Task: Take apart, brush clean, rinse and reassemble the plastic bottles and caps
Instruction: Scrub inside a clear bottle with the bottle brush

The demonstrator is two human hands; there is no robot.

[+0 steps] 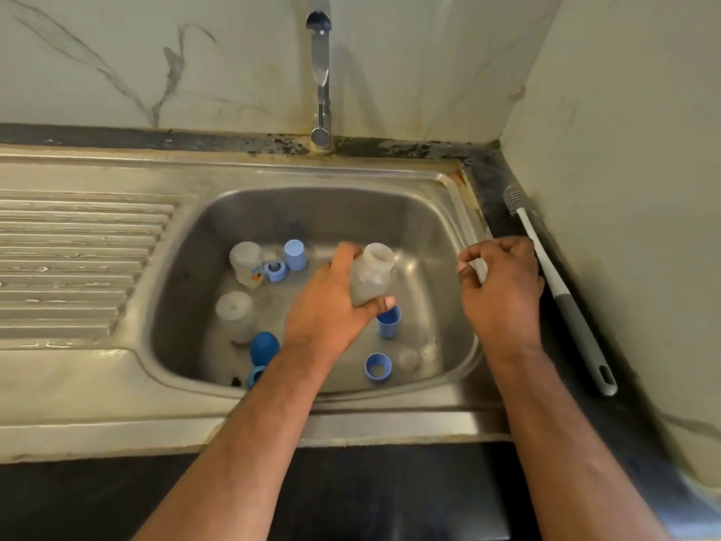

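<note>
A stainless steel sink basin point(429, 228) is seen under a chrome tap point(320, 72), with a long grey-and-white bottle brush point(562, 294) laid on the dark counter to its right. A cloudy open-mouthed plastic bottle point(370, 275) is gripped by the left hand point(331, 310) above the basin — the right hand point(503, 290) is curled beside it, something pale apparently pinched, though this cannot be told. Two more cloudy bottles point(245, 263) and scattered blue plastic caps point(295, 255) are partly hidden behind the left forearm.

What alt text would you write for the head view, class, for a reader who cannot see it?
Over a steel sink, the left hand grips an open clear plastic bottle while the right hand pinches a small clear piece. Other bottles and blue caps sit in the basin; a bottle brush lies on the counter to the right.
</note>
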